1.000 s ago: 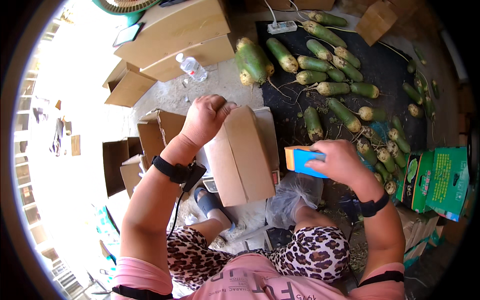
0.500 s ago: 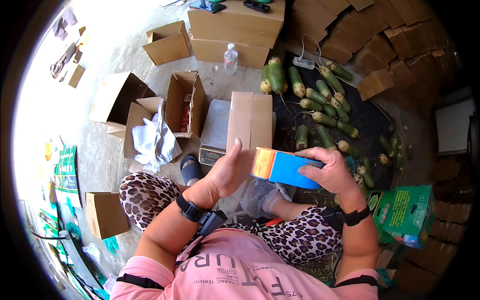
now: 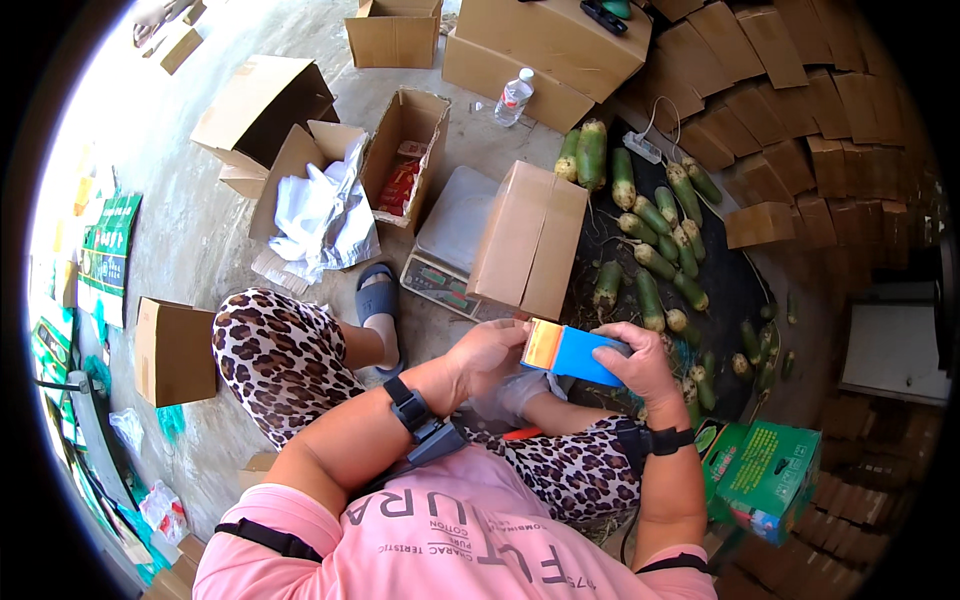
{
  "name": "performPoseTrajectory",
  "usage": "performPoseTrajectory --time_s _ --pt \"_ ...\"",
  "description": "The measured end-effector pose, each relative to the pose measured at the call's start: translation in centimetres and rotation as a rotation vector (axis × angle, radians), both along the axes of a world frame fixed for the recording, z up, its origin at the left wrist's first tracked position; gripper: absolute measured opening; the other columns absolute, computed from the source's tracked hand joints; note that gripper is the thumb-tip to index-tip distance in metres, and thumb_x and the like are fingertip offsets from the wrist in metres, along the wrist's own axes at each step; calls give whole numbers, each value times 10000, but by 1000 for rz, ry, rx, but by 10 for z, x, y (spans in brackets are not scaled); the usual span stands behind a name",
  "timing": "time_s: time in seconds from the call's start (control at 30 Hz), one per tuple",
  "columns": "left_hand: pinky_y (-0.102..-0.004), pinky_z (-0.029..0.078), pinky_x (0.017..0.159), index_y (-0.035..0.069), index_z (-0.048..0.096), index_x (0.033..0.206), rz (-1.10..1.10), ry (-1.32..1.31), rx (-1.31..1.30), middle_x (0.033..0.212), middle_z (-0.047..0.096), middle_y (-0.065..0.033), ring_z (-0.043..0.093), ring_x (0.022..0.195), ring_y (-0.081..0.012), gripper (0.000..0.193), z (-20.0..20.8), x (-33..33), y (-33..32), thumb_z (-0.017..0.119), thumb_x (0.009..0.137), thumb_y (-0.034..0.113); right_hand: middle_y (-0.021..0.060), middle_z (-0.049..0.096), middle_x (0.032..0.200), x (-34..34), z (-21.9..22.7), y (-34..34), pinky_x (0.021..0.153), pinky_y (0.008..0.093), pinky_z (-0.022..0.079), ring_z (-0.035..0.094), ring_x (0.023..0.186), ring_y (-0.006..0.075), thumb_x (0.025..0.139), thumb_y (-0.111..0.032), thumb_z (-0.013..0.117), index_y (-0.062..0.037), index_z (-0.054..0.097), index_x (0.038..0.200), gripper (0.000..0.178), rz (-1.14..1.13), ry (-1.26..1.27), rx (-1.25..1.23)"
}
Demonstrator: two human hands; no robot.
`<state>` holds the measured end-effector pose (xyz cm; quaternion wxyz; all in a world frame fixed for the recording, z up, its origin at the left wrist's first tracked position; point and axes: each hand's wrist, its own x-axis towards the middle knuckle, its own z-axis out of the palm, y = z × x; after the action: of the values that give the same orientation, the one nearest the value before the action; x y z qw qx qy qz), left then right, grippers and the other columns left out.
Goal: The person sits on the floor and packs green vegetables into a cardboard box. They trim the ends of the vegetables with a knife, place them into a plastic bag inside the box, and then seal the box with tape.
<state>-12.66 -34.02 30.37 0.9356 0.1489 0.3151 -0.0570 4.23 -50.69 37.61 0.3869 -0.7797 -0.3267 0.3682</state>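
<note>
- The right hand (image 3: 640, 362) has its grip closed around a blue-and-orange tape dispenser (image 3: 588, 357), thumb laid across the blue body, held over the person's lap.
- The left hand (image 3: 488, 358) is up at the dispenser's orange end; it is blurred, so I cannot tell whether its grip is pinching anything there.
- Just beyond the hands, a closed brown carton (image 3: 530, 240) sits over the right part of a digital scale (image 3: 456, 215) on the floor.
- To the right of that, long green radishes (image 3: 648, 303) lie on a black mat (image 3: 728, 290), with a white power strip (image 3: 641, 148) near its far end.
- On the left, an open carton (image 3: 430, 125) holds red packets (image 3: 400, 186), beside a crumpled silvery sheet (image 3: 325, 215).
- A clear bottle (image 3: 512, 100) stands farther back.
- By the right forearm sits a green printed box (image 3: 765, 475).
</note>
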Motion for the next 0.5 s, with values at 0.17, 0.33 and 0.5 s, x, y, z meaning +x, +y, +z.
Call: performPoseTrajectory --time_s 0.17,0.33,0.5 --pt "-234 423 588 45 629 955 96 176 336 746 573 16 502 623 -91 145 -32 -3 22 577 985 177 47 706 889 19 -17 -4 760 275 526 636 812 99 775 -135 741 14 698 984 259 -33 -6 -64" --pt "-252 413 607 37 627 954 234 334 530 763 573 3 500 649 -100 135 -55 -3 102 589 973 165 55 710 869 52 -20 -2 742 282 532 647 797 105 768 -143 753 11 702 972 261 -46 -215 -76" --pt "-277 409 612 27 631 975 251 469 581 769 572 -4 493 664 -112 151 -83 15 125 628 928 170 64 712 856 66 -37 40 741 290 532 654 798 114 776 -157 754 7 705 970 259 -50 -211 -127"
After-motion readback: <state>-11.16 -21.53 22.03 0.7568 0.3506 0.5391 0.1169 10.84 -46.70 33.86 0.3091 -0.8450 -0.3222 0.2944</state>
